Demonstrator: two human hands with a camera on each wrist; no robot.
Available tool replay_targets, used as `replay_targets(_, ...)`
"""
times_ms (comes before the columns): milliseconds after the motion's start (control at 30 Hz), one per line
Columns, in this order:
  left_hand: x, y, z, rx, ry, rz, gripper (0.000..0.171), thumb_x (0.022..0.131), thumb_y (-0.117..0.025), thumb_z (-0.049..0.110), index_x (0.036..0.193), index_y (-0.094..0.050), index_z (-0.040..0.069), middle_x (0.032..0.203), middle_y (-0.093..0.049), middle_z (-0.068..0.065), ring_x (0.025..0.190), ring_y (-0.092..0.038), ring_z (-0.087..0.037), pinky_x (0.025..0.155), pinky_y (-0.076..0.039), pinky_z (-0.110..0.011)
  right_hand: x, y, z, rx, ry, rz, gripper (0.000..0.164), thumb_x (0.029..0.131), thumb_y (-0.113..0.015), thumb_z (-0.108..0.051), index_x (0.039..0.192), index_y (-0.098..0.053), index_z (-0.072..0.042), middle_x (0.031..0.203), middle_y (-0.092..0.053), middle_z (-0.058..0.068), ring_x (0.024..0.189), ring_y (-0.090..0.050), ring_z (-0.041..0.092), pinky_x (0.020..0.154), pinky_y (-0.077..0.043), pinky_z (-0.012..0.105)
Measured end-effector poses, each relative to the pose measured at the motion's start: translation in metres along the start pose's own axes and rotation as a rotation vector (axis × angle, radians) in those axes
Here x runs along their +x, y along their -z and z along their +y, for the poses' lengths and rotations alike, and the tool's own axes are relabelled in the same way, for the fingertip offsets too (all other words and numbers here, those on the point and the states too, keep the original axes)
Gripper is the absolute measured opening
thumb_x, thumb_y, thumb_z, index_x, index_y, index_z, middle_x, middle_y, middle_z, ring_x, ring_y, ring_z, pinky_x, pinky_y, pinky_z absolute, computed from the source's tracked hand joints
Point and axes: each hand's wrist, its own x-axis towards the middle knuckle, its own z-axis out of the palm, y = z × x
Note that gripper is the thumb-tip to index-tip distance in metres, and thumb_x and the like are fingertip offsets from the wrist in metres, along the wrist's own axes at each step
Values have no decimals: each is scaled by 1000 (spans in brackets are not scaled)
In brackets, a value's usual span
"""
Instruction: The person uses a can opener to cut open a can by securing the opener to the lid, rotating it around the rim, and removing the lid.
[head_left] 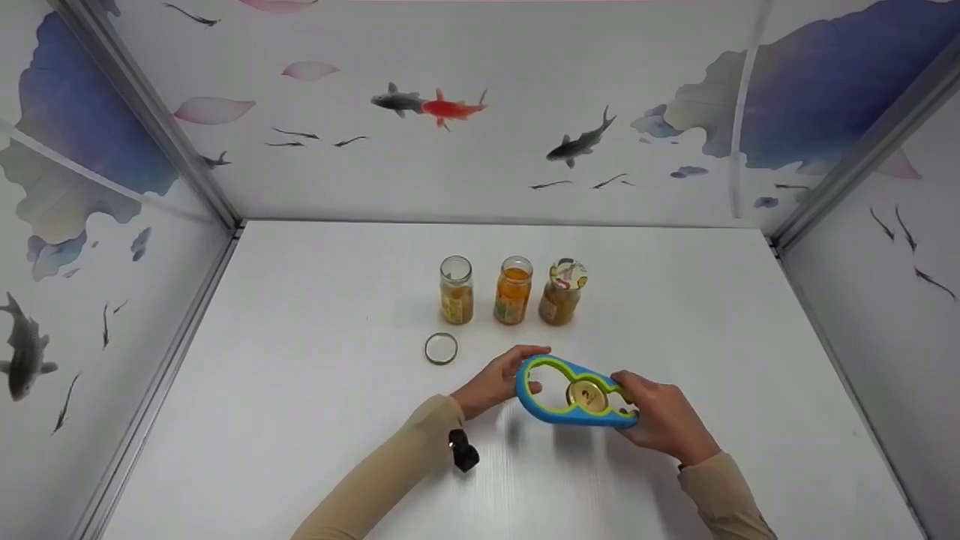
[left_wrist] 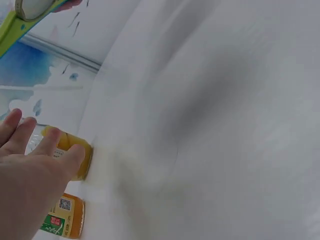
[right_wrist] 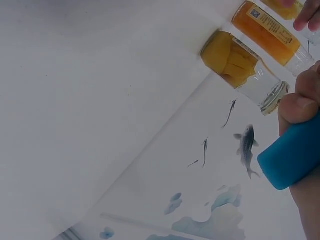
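My right hand (head_left: 664, 416) grips the right end of a blue and green multi-hole jar opener (head_left: 540, 412). A gold lid (head_left: 586, 395) shows inside the opener's middle hole. Close to the opener's left end is my left hand (head_left: 495, 382). In the left wrist view, that hand's fingers (left_wrist: 50, 142) are spread and apart from the opener (left_wrist: 10, 32). Beyond the hands stand a lidless jar of yellow food (head_left: 457, 292), a lidless jar of orange food (head_left: 513, 292) and a jar with a patterned lid (head_left: 562, 294).
A round lid (head_left: 441, 349) lies on the white table (head_left: 315, 390) in front of the left jar. Printed walls (head_left: 480, 172) with fish and petals enclose the table at the back and both sides. A black device (head_left: 463, 451) sits at the left wrist.
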Motion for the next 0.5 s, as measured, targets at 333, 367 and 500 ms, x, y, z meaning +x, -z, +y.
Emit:
replay_targets(333,-1,-20,17,-196,21,-245,37,92,-45,21,127,-43,8,120,-52,-9,106,-52,-19,92,-39,-35,5,-2,-8,0,-3,-39,61,54,-84,-19,106,-52,-11,86,-64,4,65,-57,12,58,-50,31)
replay_targets(367,-2,-21,20,-217,45,-254,37,93,-43,20,128,-42,8,119,-52,-7,105,-52,-18,92,-39,-34,6,-2,-9,-1,-2,-39,61,54,-84,-19,106,-52,-12,86,-64,4,65,-57,12,58,-50,30)
replay_targets(500,0,-24,26,-255,120,-307,39,94,-35,21,131,-39,8,118,-54,-5,101,-52,-15,91,-40,-32,8,-1,-11,-2,-9,-37,63,53,-84,-18,106,-52,-12,84,-63,-1,65,-58,14,59,-50,29)
